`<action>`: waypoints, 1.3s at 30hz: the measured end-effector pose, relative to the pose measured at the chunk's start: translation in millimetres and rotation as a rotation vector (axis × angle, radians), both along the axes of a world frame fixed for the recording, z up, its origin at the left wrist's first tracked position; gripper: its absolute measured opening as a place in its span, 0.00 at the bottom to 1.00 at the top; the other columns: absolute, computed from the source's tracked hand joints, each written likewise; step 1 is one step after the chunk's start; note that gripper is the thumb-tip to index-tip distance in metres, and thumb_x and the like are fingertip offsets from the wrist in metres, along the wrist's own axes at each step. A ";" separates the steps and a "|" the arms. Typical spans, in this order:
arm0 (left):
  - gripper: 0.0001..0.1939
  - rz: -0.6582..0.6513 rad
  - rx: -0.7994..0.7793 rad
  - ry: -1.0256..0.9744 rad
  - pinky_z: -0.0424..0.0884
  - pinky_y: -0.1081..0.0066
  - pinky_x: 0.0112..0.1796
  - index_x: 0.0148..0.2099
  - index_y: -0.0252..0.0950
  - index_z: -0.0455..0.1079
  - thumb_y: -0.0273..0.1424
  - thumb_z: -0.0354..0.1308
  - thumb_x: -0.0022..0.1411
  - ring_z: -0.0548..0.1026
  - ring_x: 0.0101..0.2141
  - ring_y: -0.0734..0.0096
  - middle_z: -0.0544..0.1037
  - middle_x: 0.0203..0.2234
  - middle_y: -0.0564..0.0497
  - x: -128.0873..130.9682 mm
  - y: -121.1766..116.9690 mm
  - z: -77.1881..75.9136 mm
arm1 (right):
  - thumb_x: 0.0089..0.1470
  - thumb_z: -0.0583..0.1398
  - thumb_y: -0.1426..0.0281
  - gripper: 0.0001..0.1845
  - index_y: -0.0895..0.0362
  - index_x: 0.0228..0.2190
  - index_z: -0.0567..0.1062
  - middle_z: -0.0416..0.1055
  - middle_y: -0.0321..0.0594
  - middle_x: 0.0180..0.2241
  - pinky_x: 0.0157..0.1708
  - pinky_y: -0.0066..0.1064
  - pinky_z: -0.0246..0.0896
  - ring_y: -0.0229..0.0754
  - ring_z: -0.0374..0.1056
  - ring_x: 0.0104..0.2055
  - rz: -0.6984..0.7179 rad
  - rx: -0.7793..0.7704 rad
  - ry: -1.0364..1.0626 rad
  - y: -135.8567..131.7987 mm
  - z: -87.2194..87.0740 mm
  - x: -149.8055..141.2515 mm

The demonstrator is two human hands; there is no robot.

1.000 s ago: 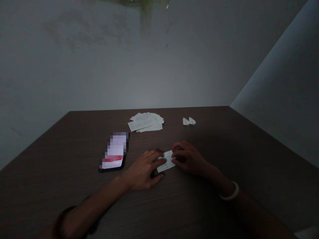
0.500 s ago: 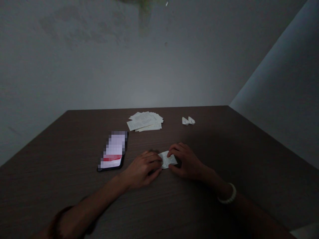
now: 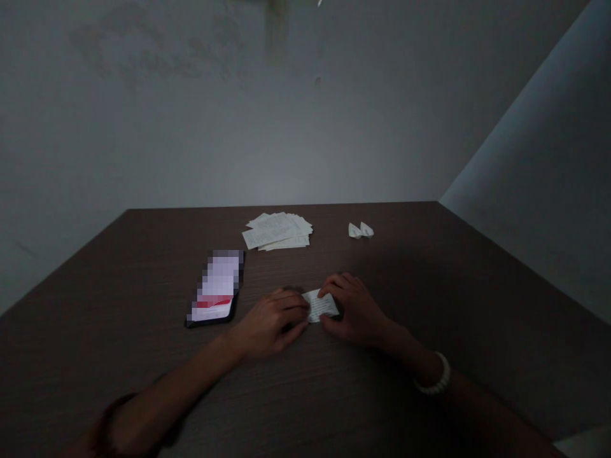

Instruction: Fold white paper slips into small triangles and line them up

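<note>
A small piece of printed paper (image 3: 321, 306) lies on the table between my two hands. My left hand (image 3: 277, 321) holds its left end, with the fingertips and thumb on the edge. My right hand (image 3: 352, 310) grips the paper from the right, forefinger on the far edge and thumb on the near edge. Part of the paper is hidden under the fingers of both hands.
A phone (image 3: 217, 286) with a lit, blurred screen lies left of my hands. Behind it is a loose pile of printed paper slips (image 3: 277, 231). A folded paper bow shape (image 3: 361, 230) sits at the back right. The brown table (image 3: 157, 254) meets a grey wall.
My right thumb and forefinger have shifted slightly left along the paper. My left hand stays nearly where it was, and the other things have not moved on the table.
</note>
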State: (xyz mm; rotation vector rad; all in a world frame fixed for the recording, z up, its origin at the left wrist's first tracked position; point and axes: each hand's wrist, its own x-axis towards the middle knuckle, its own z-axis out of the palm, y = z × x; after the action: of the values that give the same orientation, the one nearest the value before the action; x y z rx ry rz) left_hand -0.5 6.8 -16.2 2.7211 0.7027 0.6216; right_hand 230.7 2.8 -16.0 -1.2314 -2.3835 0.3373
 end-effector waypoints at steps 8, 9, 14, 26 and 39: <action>0.10 -0.068 -0.084 -0.105 0.71 0.58 0.51 0.44 0.34 0.74 0.26 0.53 0.64 0.74 0.46 0.63 0.79 0.41 0.45 -6.4 8.0 4.2 | 0.46 0.63 0.66 0.25 0.55 0.48 0.71 0.66 0.45 0.47 0.47 0.42 0.55 0.50 0.59 0.49 -0.003 0.012 -0.024 -2.8 1.4 -0.3; 0.10 -0.067 -0.096 -0.116 0.71 0.59 0.50 0.43 0.34 0.74 0.26 0.53 0.64 0.75 0.46 0.63 0.79 0.41 0.45 -6.1 7.9 5.2 | 0.46 0.63 0.66 0.26 0.55 0.49 0.70 0.66 0.46 0.48 0.48 0.42 0.54 0.51 0.59 0.50 -0.001 0.018 -0.028 -3.1 1.5 -0.2; 0.09 -0.050 -0.140 -0.129 0.72 0.61 0.48 0.41 0.33 0.73 0.25 0.52 0.64 0.74 0.45 0.64 0.78 0.40 0.44 -3.4 7.2 6.8 | 0.47 0.62 0.67 0.26 0.54 0.50 0.70 0.64 0.46 0.53 0.52 0.45 0.52 0.53 0.56 0.55 0.026 0.056 -0.047 -4.1 1.8 -0.8; 0.07 0.015 -0.190 -0.142 0.71 0.63 0.41 0.38 0.32 0.71 0.26 0.51 0.65 0.73 0.38 0.66 0.75 0.35 0.46 2.8 13.4 10.8 | 0.47 0.61 0.68 0.24 0.56 0.48 0.70 0.65 0.46 0.49 0.50 0.44 0.54 0.52 0.58 0.51 -0.047 0.008 -0.049 -10.1 2.8 -8.6; 0.08 -0.012 -0.203 -0.114 0.70 0.62 0.45 0.40 0.33 0.72 0.25 0.51 0.64 0.73 0.41 0.65 0.75 0.39 0.45 -0.7 12.0 11.7 | 0.47 0.62 0.67 0.22 0.55 0.46 0.70 0.65 0.45 0.47 0.48 0.44 0.55 0.51 0.59 0.49 -0.057 -0.009 -0.037 -9.7 3.7 -6.3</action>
State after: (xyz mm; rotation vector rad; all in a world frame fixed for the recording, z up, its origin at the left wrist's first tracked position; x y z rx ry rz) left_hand -1.1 18.9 -4.5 2.4820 0.6813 0.6582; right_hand 224.3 -7.0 -12.4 -1.3177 -2.3753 0.3096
